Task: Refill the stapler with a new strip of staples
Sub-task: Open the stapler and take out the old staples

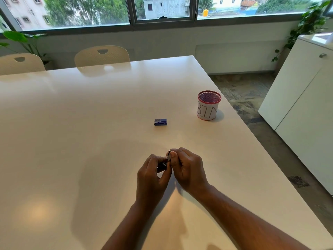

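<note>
A small dark stapler [163, 166] with a metal part [169, 155] sticking up is held just above the white table [90, 123], near its front. My left hand [153, 175] grips the dark body from the left. My right hand [187, 168] pinches the metal part with thumb and fingers. Most of the stapler is hidden by my fingers, and whether it holds staples cannot be seen. A small blue staple box [160, 121] lies shut on the table beyond my hands.
A red mesh cup [208, 105] with a paper label reading "BIN" stands at the right, close to the table's right edge. Two cream chairs [102, 55] stand behind the far edge. A white cabinet [302, 98] is on the right across the floor.
</note>
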{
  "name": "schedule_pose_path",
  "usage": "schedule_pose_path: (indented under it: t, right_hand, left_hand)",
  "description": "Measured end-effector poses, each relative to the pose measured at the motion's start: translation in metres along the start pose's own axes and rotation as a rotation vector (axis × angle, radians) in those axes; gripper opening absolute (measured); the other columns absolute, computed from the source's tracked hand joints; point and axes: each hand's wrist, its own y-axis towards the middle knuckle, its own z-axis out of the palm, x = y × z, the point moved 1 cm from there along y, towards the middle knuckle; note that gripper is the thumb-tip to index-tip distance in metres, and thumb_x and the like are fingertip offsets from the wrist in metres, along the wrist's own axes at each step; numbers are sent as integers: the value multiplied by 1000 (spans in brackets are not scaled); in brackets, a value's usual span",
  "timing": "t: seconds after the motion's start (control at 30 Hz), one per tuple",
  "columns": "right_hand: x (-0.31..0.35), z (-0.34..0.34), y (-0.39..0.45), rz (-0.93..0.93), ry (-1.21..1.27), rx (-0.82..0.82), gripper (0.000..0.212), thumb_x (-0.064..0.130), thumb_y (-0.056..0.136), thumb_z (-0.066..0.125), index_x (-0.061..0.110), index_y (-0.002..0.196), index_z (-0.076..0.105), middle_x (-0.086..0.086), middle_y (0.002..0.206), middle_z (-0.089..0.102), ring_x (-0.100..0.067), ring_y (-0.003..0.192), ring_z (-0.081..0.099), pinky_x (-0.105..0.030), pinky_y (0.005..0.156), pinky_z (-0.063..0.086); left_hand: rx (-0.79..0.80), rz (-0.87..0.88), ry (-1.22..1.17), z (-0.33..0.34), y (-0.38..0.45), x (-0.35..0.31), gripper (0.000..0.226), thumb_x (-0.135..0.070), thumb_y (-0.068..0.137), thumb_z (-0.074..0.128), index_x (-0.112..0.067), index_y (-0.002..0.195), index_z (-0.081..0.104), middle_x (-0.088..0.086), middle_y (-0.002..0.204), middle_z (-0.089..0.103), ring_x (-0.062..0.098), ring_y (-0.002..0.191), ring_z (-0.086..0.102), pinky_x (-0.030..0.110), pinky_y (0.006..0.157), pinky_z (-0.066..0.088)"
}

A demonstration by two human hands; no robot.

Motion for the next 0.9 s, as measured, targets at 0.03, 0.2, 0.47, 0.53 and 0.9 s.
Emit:
schedule_pose_path:
  t: [0.03,0.2,0.47,0.53,0.9]
  right_hand:
    - [0,0,0,-6,4,-1,37,31,109,45,8,103,73,-2,83,72,-6,70,64,-14,63,53]
    - [-10,-4,7,186,115,-112,41,26,109,47,7,80,69,-3,70,67,-11,59,62,-29,52,53]
    - [-19,-5,8,344,198,-96,35,13,108,49,1,81,69,-12,71,69,-27,61,66,-48,54,55]
    - [-21,-7,8,414,245,-99,35,13,108,47,0,85,69,-14,72,69,-27,60,66,-48,53,57]
    - [-32,-33,-8,691,437,-169,37,15,109,43,12,85,71,-1,61,64,-9,51,56,-29,43,47]
  left_hand:
    - [2,-2,-2,0,0,0,18,-6,84,82,2,94,69,8,85,70,8,78,67,7,77,55]
    - [-6,-18,-74,-5,-5,-1,15,-17,92,74,-4,93,68,2,86,68,7,76,67,15,72,60]
    - [-3,-131,-107,-10,-7,3,12,-12,92,75,-8,101,67,-1,92,68,6,87,69,11,76,57]
    - [-4,-170,-95,-10,-6,5,22,-8,91,77,-11,110,66,-4,97,69,3,93,69,10,80,55]
    - [43,-379,-115,-6,-7,15,39,-4,78,82,-33,102,71,-16,92,73,8,84,73,24,72,59]
